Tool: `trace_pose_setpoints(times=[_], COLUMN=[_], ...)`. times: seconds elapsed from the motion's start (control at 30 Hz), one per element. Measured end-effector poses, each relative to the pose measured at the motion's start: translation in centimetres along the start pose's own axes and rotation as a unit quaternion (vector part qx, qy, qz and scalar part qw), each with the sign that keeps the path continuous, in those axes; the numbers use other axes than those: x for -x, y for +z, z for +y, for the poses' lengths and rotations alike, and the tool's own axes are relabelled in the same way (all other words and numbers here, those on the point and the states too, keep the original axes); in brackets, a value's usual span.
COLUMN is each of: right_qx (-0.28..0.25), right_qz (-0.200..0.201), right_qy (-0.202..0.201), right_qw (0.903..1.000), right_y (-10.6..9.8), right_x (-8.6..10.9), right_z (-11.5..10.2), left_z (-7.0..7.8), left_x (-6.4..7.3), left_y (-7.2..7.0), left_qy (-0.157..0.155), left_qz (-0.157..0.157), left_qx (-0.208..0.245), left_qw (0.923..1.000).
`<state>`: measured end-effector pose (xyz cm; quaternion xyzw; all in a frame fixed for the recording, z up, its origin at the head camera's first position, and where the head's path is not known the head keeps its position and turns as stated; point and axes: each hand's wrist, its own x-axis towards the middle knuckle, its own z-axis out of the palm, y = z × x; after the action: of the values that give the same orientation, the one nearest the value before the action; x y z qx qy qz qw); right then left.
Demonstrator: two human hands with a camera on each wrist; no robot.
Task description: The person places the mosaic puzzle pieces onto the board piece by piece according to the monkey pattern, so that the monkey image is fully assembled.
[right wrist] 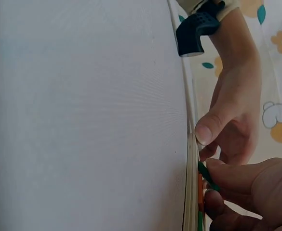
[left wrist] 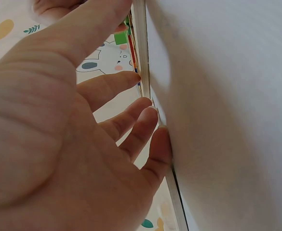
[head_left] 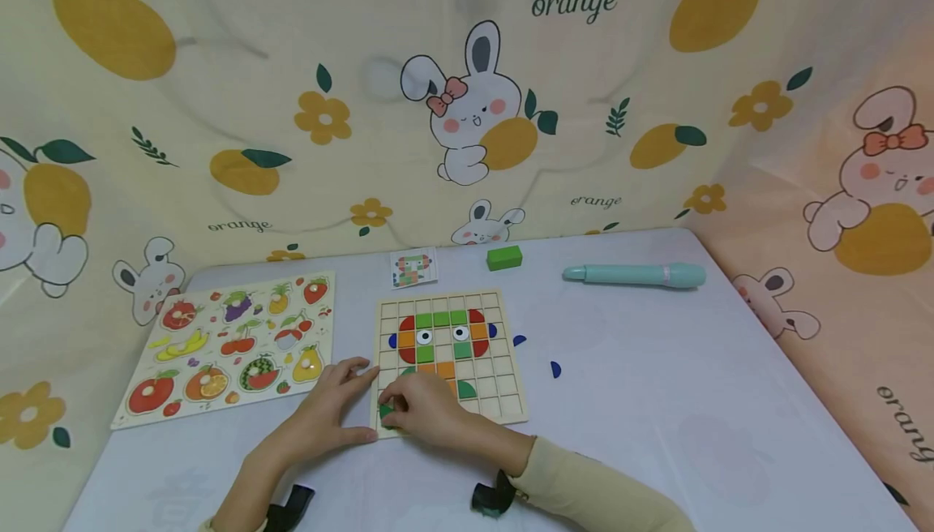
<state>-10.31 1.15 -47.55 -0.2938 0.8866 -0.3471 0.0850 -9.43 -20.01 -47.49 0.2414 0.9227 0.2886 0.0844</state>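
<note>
A wooden grid board lies flat, with red, orange, green and blue pieces forming a face with two eye pieces. Over its lower left corner, my right hand pinches a green piece between thumb and fingers, tilted against the board in the right wrist view. More green and orange pieces, including a green quarter-round, sit beside that hand, which partly hides them. My left hand is at the board's left edge, thumb and fingers spread, fingertips right at the rim; the left wrist view shows its fingers relaxed.
Left of the board lies a fruit picture board. Behind are a small pattern card and a green block. A teal pen-shaped object lies at the back right. Two blue half-round pieces lie right of the board.
</note>
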Motion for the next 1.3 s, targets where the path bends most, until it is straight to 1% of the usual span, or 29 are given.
trace_pose_setpoints(times=[0.1,0.3,0.4,0.53,0.63,0.73,0.87,1.0,1.13,1.3], right_qx=[0.021,0.027,0.049,0.061,0.057,0.061,0.085,0.103,0.110,0.123], right_qz=[0.000,0.013,0.019,0.016,0.011,0.003,0.001,0.005,0.005,0.013], right_qy=[-0.006,-0.014,-0.019,-0.025,-0.026,-0.034,-0.050,-0.056,-0.053,-0.037], right_qw=[0.9998,0.9995,0.9984,0.9977,0.9980,0.9975,0.9951,0.9931,0.9924,0.9916], right_y=[0.0,-0.5,-0.5,-0.4,-0.4,-0.2,0.0,0.3,0.4,0.5], right_x=[0.1,0.5,0.7,0.7,0.7,0.7,0.5,0.1,-0.2,-0.2], right_z=[0.0,0.3,0.5,0.4,0.3,0.3,0.0,-0.5,-0.9,-0.9], left_z=[0.0,-0.2,-0.2,-0.2,-0.2,-0.3,-0.3,-0.3,-0.3,-0.3], left_x=[0.0,-0.1,-0.1,-0.1,-0.1,-0.1,-0.1,0.0,0.0,0.0], left_y=[0.0,0.1,0.1,0.1,0.2,0.2,0.2,0.1,0.1,0.2], left_qy=[-0.001,0.000,-0.002,-0.005,-0.004,-0.004,-0.003,-0.003,0.000,0.008], left_qz=[0.000,0.000,0.001,-0.003,-0.004,-0.003,-0.001,0.000,0.005,0.007], left_qx=[0.001,-0.002,-0.002,0.001,0.002,0.003,0.002,0.003,0.001,-0.001], left_qw=[1.0000,1.0000,1.0000,1.0000,1.0000,1.0000,1.0000,1.0000,1.0000,0.9999])
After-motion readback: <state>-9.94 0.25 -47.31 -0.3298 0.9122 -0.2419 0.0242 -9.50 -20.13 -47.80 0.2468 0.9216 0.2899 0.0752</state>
